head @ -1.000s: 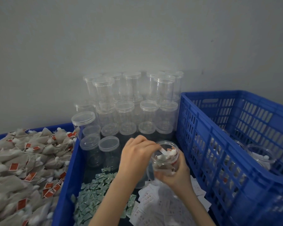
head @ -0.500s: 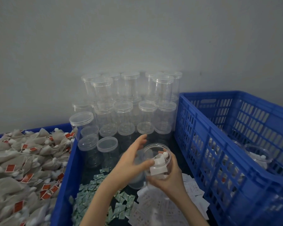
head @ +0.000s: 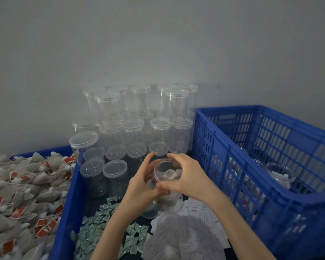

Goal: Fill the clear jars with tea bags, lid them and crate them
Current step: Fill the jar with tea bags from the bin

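Grey wall behind; both hands (head: 139,186) (head: 188,177) grip one filled jar (head: 167,177); red tea-bag tags (head: 17,212) unreadable.

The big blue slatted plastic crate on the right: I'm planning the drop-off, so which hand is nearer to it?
Right. The right hand grips the jar beside the crate; the left hand holds its far side.

centre: I had the open jar (head: 167,177) up between my left hand (head: 141,186) and right hand (head: 188,177), tea bags inside it
behind that: stacked lidded jars (head: 139,119) in tiers, back against the wall (head: 158,44)
left: tray (head: 68,203) heaped with loose tea bags (head: 23,188)
right: crate (head: 270,166) sat just beside the stack, with a filled jar (head: 280,175) in it
in front, under my arms: small sachets (head: 101,226) lay left of the paper slips (head: 201,211)
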`<state>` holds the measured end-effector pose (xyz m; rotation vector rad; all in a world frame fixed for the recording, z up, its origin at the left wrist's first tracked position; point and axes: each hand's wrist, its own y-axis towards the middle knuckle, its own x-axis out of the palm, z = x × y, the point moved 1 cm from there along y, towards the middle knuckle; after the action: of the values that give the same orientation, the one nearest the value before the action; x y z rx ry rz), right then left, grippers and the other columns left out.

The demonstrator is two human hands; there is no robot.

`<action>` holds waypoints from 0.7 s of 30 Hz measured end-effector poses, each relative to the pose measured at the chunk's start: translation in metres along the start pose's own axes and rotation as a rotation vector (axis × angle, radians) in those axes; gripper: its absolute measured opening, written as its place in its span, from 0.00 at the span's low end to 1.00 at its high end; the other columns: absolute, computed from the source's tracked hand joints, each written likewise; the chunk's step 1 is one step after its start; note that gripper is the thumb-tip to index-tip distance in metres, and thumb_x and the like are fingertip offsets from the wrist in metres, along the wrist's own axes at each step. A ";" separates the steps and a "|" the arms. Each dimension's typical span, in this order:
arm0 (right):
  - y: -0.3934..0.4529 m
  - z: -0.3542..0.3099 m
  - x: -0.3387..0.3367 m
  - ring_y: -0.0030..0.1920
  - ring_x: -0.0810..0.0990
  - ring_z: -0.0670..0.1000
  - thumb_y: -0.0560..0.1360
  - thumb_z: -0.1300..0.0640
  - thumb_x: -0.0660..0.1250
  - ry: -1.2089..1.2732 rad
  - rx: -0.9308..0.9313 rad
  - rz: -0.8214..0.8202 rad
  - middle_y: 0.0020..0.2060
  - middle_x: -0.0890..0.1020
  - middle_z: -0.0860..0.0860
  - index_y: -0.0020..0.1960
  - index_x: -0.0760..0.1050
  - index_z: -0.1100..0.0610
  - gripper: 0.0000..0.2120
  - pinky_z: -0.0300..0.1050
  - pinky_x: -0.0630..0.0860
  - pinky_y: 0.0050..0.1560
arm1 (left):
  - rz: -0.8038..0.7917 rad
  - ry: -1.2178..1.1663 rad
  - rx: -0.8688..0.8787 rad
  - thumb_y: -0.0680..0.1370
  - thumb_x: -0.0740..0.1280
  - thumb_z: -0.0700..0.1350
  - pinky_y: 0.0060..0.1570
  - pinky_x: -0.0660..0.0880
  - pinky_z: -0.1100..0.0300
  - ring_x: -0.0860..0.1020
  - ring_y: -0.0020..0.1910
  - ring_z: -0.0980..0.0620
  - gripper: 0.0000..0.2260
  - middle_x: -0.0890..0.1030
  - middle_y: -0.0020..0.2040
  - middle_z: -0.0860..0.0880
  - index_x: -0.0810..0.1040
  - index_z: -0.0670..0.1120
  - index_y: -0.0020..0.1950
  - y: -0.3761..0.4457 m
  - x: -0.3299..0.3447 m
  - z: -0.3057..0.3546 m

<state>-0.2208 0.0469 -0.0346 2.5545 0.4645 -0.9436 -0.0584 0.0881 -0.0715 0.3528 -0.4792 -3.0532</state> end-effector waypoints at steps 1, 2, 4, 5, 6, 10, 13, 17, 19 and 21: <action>0.003 -0.006 -0.005 0.66 0.71 0.44 0.62 0.39 0.79 -0.079 -0.018 -0.019 0.66 0.73 0.45 0.75 0.66 0.53 0.47 0.45 0.71 0.68 | 0.014 -0.026 0.014 0.62 0.79 0.44 0.62 0.73 0.64 0.73 0.65 0.62 0.46 0.76 0.66 0.56 0.58 0.58 0.73 0.000 0.002 0.002; 0.005 -0.012 -0.009 0.67 0.71 0.46 0.63 0.38 0.78 -0.133 -0.029 -0.035 0.66 0.72 0.46 0.75 0.66 0.54 0.47 0.47 0.71 0.69 | 0.033 -0.044 0.035 0.62 0.78 0.43 0.64 0.72 0.62 0.74 0.65 0.61 0.45 0.76 0.66 0.56 0.58 0.57 0.73 -0.001 0.004 0.003; 0.009 -0.024 -0.021 0.66 0.72 0.48 0.65 0.39 0.77 -0.180 -0.051 -0.021 0.65 0.73 0.47 0.75 0.67 0.55 0.44 0.48 0.72 0.68 | 0.090 -0.059 0.087 0.64 0.76 0.42 0.66 0.70 0.61 0.72 0.67 0.60 0.44 0.73 0.68 0.57 0.57 0.58 0.73 -0.001 0.008 0.008; 0.011 -0.031 -0.029 0.66 0.72 0.48 0.65 0.39 0.77 -0.193 -0.054 0.008 0.66 0.73 0.48 0.74 0.67 0.55 0.43 0.47 0.72 0.67 | 0.121 -0.058 0.116 0.66 0.75 0.43 0.66 0.69 0.63 0.70 0.69 0.60 0.42 0.70 0.70 0.59 0.56 0.60 0.73 0.000 0.011 0.012; 0.012 -0.038 -0.039 0.66 0.73 0.48 0.65 0.39 0.77 -0.192 -0.045 0.048 0.66 0.73 0.48 0.74 0.68 0.55 0.43 0.45 0.72 0.66 | 0.153 -0.055 0.146 0.69 0.74 0.44 0.66 0.68 0.65 0.68 0.70 0.61 0.40 0.67 0.71 0.61 0.54 0.63 0.72 0.000 0.013 0.016; 0.023 -0.065 -0.108 0.60 0.76 0.46 0.65 0.36 0.74 -0.043 -0.027 0.332 0.67 0.76 0.48 0.73 0.70 0.56 0.42 0.30 0.68 0.55 | 0.236 -0.003 0.189 0.75 0.67 0.47 0.65 0.67 0.69 0.67 0.69 0.66 0.30 0.67 0.70 0.66 0.57 0.64 0.72 0.000 0.014 0.021; 0.038 -0.071 -0.174 0.58 0.76 0.46 0.71 0.38 0.73 -0.078 -0.011 0.548 0.64 0.78 0.50 0.70 0.73 0.58 0.36 0.31 0.68 0.53 | 0.191 0.041 0.118 0.78 0.66 0.40 0.61 0.74 0.62 0.74 0.62 0.63 0.21 0.76 0.63 0.62 0.69 0.59 0.66 -0.006 0.019 0.015; 0.065 -0.043 -0.240 0.61 0.78 0.54 0.71 0.41 0.73 -0.223 0.150 0.680 0.65 0.78 0.56 0.69 0.73 0.62 0.34 0.42 0.70 0.57 | 0.104 0.085 0.016 0.78 0.63 0.33 0.53 0.78 0.58 0.81 0.50 0.57 0.15 0.84 0.48 0.56 0.79 0.53 0.53 -0.019 0.024 0.006; 0.072 -0.014 -0.250 0.59 0.78 0.59 0.71 0.42 0.74 -0.300 0.254 0.675 0.62 0.79 0.60 0.67 0.74 0.65 0.34 0.48 0.72 0.58 | 0.059 0.091 -0.031 0.79 0.63 0.33 0.50 0.79 0.58 0.82 0.46 0.56 0.14 0.85 0.44 0.54 0.81 0.51 0.51 -0.026 0.028 0.001; 0.075 0.021 -0.246 0.48 0.81 0.60 0.70 0.44 0.75 -0.338 0.314 0.633 0.53 0.83 0.63 0.57 0.78 0.68 0.29 0.51 0.75 0.48 | 0.024 0.089 -0.066 0.79 0.62 0.33 0.48 0.78 0.58 0.82 0.44 0.54 0.14 0.85 0.43 0.52 0.81 0.51 0.51 -0.032 0.031 -0.004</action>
<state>-0.3776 -0.0712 0.1335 2.4599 -0.5979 -1.2157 -0.0871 0.1153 -0.0921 0.4743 -0.3753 -3.0057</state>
